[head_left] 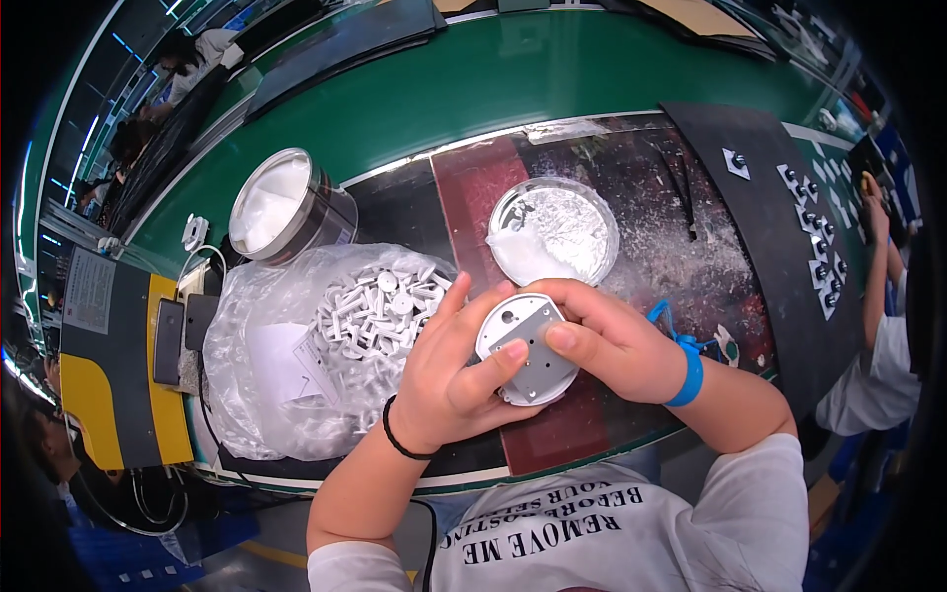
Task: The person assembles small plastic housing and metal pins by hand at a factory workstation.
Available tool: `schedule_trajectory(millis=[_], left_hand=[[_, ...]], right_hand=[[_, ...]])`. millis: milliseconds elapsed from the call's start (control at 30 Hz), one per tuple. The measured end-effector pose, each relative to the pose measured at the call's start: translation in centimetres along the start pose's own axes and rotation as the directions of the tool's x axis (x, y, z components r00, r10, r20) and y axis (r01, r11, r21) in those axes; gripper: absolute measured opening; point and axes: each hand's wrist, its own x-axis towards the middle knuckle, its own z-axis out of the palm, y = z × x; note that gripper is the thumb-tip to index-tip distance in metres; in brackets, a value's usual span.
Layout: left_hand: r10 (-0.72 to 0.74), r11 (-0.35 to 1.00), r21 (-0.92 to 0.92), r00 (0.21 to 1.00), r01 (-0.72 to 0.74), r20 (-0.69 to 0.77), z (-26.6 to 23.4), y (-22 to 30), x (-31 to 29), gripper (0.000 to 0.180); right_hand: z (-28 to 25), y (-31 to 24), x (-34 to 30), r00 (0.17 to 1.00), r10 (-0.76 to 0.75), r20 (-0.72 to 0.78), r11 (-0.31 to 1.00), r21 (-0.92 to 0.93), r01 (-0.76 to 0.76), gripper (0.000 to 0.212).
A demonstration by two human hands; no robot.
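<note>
One white disc in two hands, bag, tin and dish beyond

Through the head camera I have one disc (539,363), white with a grey plate across its face, held above the near part of the tabletop (592,59). My left hand (439,370) pinches its left side, thumb on the face, index finger raised away, other fingers partly hidden behind. My right hand (621,350) pinches its upper right, thumb pressed to the face and fingers curled round the back edge. I count one black band (390,431) on the left wrist and one blue band (692,373) on the right.

Left of the hands sits one clear bag (242,395) full of grey parts (375,316), too many to count. Past the disc is one dish (612,232) of white material, a pale clump lying over its left side. Farther left stands one tin (337,217), open, white stuff inside. Rightward, one black mat (715,128) carries roughly ten small black-and-white pieces (818,242), one apart from the cluster.
</note>
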Motion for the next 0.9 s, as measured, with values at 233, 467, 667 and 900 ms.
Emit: schedule_trajectory(millis=[233, 467, 667, 900], left_hand=[[0.002, 1.000, 0.024, 1.000, -0.002, 0.004, -0.3, 0.1, 0.0, 0.082], [0.020, 0.999, 0.037, 1.000, -0.020, 0.006, 0.0, 0.0, 0.1, 0.084], [0.039, 0.999, -0.025, 0.999, -0.040, -0.031, -0.5, -0.5, -0.3, 0.093], [-0.092, 0.983, -0.181, 0.858, -0.001, -0.505, -4.2, -2.2, -0.2, 0.080]], right_hand=[[0.0, 0.1, -0.2, 0.993, 0.108, 0.047, 0.994, 0.029, -0.109, 0.046], [0.3, 0.3, -0.4, 1.000, 0.024, 0.019, 0.991, 0.134, -0.027, 0.048], [1.5, 0.0, -0.1, 0.999, -0.012, -0.037, 0.980, 0.198, 0.020, 0.045], [0.8, -0.7, 1.9, 0.973, -0.208, -0.097, 0.878, -0.457, 0.142, 0.027]])
